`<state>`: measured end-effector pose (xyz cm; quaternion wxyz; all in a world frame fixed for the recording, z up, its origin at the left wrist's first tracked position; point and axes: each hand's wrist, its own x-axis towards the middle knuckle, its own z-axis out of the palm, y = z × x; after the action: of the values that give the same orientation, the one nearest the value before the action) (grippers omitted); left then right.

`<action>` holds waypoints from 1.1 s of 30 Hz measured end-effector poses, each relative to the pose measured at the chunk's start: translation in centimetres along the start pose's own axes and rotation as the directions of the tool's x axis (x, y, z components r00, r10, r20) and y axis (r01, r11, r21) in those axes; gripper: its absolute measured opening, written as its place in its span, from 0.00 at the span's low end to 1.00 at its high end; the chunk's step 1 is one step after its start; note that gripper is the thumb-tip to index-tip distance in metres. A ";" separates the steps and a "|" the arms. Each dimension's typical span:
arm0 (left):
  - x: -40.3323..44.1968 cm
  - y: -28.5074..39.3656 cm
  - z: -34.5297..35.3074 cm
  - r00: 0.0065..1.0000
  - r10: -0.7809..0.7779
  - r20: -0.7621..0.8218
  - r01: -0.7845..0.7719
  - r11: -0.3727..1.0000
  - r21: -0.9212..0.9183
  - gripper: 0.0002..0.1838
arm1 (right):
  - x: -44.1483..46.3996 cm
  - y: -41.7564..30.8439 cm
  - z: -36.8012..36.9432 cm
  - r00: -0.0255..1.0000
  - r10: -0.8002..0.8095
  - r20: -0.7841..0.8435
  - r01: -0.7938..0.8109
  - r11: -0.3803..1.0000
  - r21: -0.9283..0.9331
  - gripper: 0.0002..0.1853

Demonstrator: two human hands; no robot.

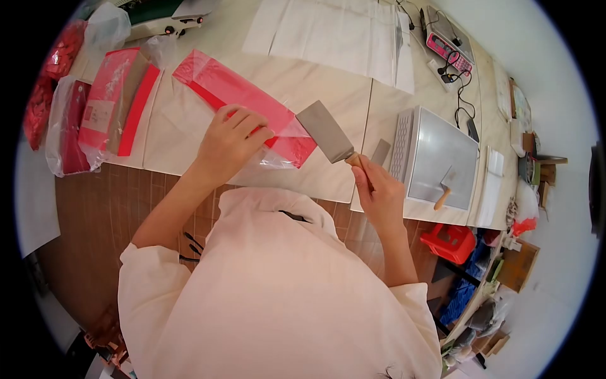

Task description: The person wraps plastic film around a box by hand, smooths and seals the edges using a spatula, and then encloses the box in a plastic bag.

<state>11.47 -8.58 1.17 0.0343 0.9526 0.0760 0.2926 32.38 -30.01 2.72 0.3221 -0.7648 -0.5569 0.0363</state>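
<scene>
My right hand (382,196) is closed round the wooden handle of a spatula (325,131) with a broad, flat metal blade. The blade points up and to the left, its end over the right part of a clear plastic bag with red sheets (243,95). My left hand (232,142) is at the near edge of this bag with its fingers curled in on the plastic; the fingertips are partly hidden. Right of the spatula, a small grey flat piece (380,151) lies on the table.
A metal-topped box (445,158) stands at the right with a smaller wooden-handled spatula (445,189) on it. Red packs (107,101) lie at the left. White sheets (328,38) cover the back. A pink-fronted scale (448,47) with cables is at the back right. A red basket (449,243) is below.
</scene>
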 end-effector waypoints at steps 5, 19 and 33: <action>-1.0 1.3 -1.6 0.981 -0.164 0.105 0.177 0.977 -0.120 0.12 | 0.0 -0.6 0.5 0.997 -0.070 0.006 0.071 0.996 -0.051 0.09; -1.8 2.6 -1.9 0.978 -0.171 0.123 0.197 0.949 -0.248 0.26 | 0.6 -2.5 1.1 0.978 -0.158 0.135 0.165 0.985 -0.048 0.12; 2.2 -1.0 -2.4 0.989 0.002 0.146 0.034 0.969 -0.244 0.09 | 1.7 -2.2 1.2 0.949 -0.240 0.205 0.247 0.969 -0.007 0.12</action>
<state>11.78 -7.15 4.28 0.1601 0.9590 0.0443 0.2297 30.68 -27.63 3.42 0.2533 -0.6875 -0.6774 0.0649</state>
